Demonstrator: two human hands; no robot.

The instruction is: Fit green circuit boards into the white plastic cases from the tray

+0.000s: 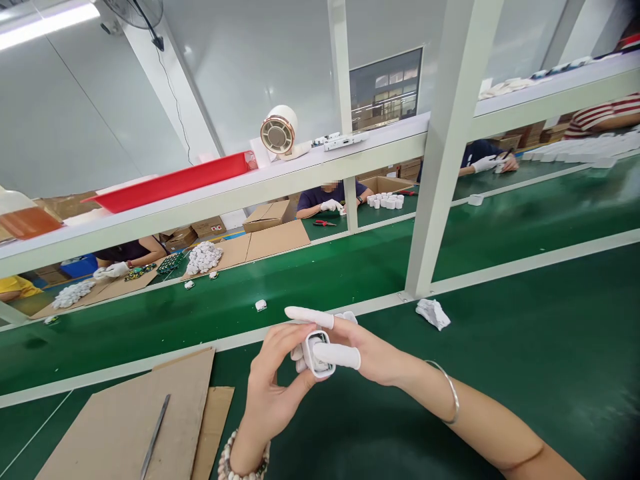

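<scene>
Between my two hands is a small white rounded housing (320, 365), its open face showing a white part and a bit of green inside. Fingers and thumb of my left hand (274, 383) grip it from the left side; a beaded bracelet is on that wrist. My right hand (370, 350) reaches in from the right, with white finger covers on two fingers. One covered finger presses into the housing's opening, and the other stretches out above it. More white pieces, partly hidden, show behind my hands.
Cardboard sheets (145, 413) with a metal strip (156, 433) lie at lower left. A crumpled white cloth (433, 314) is at right. A green belt (225, 307) carries small white parts. A frame post (440, 147) and shelf stand ahead; people work beyond.
</scene>
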